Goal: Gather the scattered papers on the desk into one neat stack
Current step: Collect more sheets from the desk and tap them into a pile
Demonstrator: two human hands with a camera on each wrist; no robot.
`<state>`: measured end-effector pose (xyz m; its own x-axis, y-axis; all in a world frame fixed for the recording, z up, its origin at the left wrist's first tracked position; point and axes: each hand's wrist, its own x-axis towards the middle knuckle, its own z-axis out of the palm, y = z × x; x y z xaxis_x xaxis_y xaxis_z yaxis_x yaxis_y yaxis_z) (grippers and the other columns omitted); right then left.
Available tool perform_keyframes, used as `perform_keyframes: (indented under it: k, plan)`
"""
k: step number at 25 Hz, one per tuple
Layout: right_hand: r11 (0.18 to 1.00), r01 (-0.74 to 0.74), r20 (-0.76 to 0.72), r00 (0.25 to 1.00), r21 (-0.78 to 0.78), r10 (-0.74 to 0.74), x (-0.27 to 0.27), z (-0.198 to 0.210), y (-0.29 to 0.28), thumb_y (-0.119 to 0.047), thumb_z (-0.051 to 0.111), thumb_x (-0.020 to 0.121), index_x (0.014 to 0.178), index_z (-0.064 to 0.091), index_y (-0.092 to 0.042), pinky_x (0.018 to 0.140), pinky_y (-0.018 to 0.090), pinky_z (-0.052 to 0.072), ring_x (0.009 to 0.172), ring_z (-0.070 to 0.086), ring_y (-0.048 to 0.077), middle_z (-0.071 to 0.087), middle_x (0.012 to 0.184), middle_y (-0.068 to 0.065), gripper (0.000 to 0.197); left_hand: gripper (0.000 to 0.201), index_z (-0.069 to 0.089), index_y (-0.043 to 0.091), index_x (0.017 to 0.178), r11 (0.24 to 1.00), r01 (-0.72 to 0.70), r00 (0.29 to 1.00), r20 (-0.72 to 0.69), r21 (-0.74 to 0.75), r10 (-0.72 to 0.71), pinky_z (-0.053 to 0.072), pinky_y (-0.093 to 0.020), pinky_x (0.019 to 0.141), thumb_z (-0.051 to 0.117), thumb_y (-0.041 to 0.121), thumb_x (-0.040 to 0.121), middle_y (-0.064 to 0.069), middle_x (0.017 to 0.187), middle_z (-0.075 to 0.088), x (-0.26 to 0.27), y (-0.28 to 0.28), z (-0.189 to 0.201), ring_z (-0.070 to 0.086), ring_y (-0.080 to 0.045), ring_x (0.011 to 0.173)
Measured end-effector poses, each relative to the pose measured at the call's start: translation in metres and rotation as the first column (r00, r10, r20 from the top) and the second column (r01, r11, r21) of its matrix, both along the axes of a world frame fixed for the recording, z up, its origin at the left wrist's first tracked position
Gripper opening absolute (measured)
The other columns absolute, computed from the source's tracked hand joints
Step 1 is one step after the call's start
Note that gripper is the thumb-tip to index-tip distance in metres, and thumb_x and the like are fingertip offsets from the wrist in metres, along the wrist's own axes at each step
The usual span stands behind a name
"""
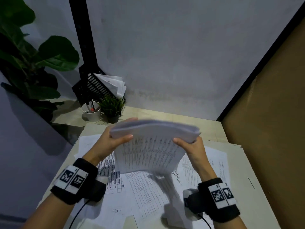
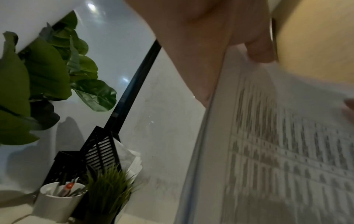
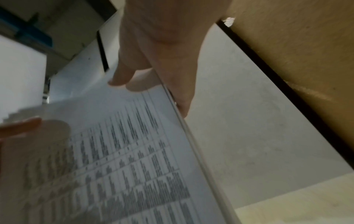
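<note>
A thick stack of printed papers (image 1: 149,151) stands nearly upright above the desk, its top edge bowed and blurred. My left hand (image 1: 115,138) grips its upper left side, thumb on the near face and fingers behind. My right hand (image 1: 189,144) grips the upper right side the same way. In the left wrist view the stack (image 2: 277,151) fills the right half, with my thumb (image 2: 258,50) on it. The right wrist view shows the stack (image 3: 114,151) and my right thumb (image 3: 122,72) on its face. Several loose printed sheets (image 1: 145,192) lie spread on the desk (image 1: 257,171) beneath.
A black slotted file rack (image 1: 94,86) holding papers, a white cup of pens (image 1: 91,111) and a small potted grass plant (image 1: 113,108) stand at the desk's back left. A large leafy plant (image 1: 28,60) is further left. A brown panel (image 1: 272,113) borders the right side.
</note>
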<state>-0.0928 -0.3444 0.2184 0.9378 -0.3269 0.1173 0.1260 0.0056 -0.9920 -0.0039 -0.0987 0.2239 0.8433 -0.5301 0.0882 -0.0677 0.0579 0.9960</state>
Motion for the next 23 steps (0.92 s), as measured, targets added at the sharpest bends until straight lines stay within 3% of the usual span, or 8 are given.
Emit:
perform_keyframes:
  k: [3,7,10,12,15,18,21,23]
  plan:
    - [0.995,0.093,0.016,0.996,0.02,-0.093,0.005,0.005,0.009,-0.023,0.07,0.071,0.08,0.067,-0.02,0.056,0.012,0.047,0.063,0.061,-0.004,0.069,0.068,-0.018,0.01,0.051,0.067,0.052,0.091,0.998,-0.057,0.997,0.049,0.026,0.055,0.052,-0.013,0.067,0.072,0.069,0.043,0.03,0.097,0.068,-0.005,-0.002,-0.001,0.063,0.004,0.091]
    - [0.978,0.209,0.015,0.978,0.008,-0.21,0.018,0.011,0.017,-0.046,0.064,0.07,0.075,0.068,-0.024,0.065,0.013,0.047,0.071,0.058,0.0,0.066,0.068,-0.02,0.023,0.046,0.07,0.038,0.091,0.985,-0.138,0.987,0.073,-0.099,0.146,0.051,-0.012,0.071,0.066,0.067,0.055,0.018,0.088,0.074,-0.001,-0.013,0.008,0.065,0.0,0.087]
    - [0.972,0.236,-0.01,0.972,0.006,-0.236,0.026,0.009,0.016,-0.036,0.062,0.072,0.071,0.068,-0.025,0.071,0.026,0.044,0.075,0.056,0.01,0.065,0.065,-0.019,0.013,0.031,0.069,0.029,0.092,0.967,-0.227,0.97,0.056,-0.114,0.235,0.05,-0.023,0.075,0.06,0.051,0.072,0.012,0.082,0.076,0.004,-0.024,0.009,0.067,-0.007,0.084]
    - [0.971,0.24,-0.018,0.971,0.008,-0.24,0.029,0.008,0.012,-0.032,0.06,0.072,0.071,0.068,-0.023,0.07,0.024,0.042,0.075,0.055,0.009,0.065,0.069,-0.016,0.012,0.024,0.068,0.028,0.092,0.96,-0.264,0.962,0.045,-0.092,0.269,0.048,-0.028,0.077,0.053,0.036,0.076,0.01,0.081,0.076,0.005,-0.027,0.008,0.067,-0.008,0.085]
    - [0.977,0.212,-0.048,0.976,0.0,-0.211,0.032,0.01,0.005,-0.031,0.054,0.071,0.075,0.068,-0.021,0.064,0.02,0.04,0.07,0.055,-0.001,0.063,0.08,-0.01,0.018,0.052,0.061,0.033,0.104,0.981,-0.146,0.986,0.064,-0.125,0.155,0.053,-0.019,0.073,0.065,0.06,0.06,0.007,0.099,0.071,0.005,-0.023,0.002,0.065,-0.004,0.092]
    - [0.981,0.193,-0.043,0.98,-0.003,-0.193,0.032,0.01,0.0,-0.039,0.053,0.071,0.077,0.067,-0.021,0.059,0.019,0.041,0.058,0.055,-0.011,0.062,0.078,-0.013,0.023,0.065,0.058,0.038,0.1,0.993,-0.122,0.992,0.025,0.002,0.121,0.057,-0.025,0.072,0.074,0.066,0.043,0.007,0.104,0.063,0.001,-0.018,-0.017,0.065,-0.009,0.093]
    - [0.999,0.036,-0.004,0.999,0.024,-0.036,0.03,-0.001,-0.009,-0.065,0.066,0.056,0.093,0.063,-0.021,0.057,0.014,0.049,0.068,0.061,-0.006,0.066,0.079,-0.017,0.057,0.043,0.059,0.035,0.088,0.979,-0.189,0.978,-0.072,0.072,0.194,0.054,-0.036,0.08,0.076,0.055,0.054,0.005,0.085,0.069,0.003,-0.017,-0.03,0.066,-0.016,0.093]
    - [0.997,-0.064,-0.133,0.99,-0.052,0.056,0.029,-0.017,-0.009,-0.054,0.077,0.056,0.095,0.063,-0.023,0.064,0.018,0.054,0.084,0.067,0.009,0.07,0.083,-0.012,0.052,0.057,0.061,0.033,0.086,0.979,-0.188,0.974,-0.113,0.081,0.196,0.053,-0.036,0.079,0.076,0.064,0.041,0.005,0.083,0.07,0.008,-0.013,-0.034,0.068,-0.008,0.083]
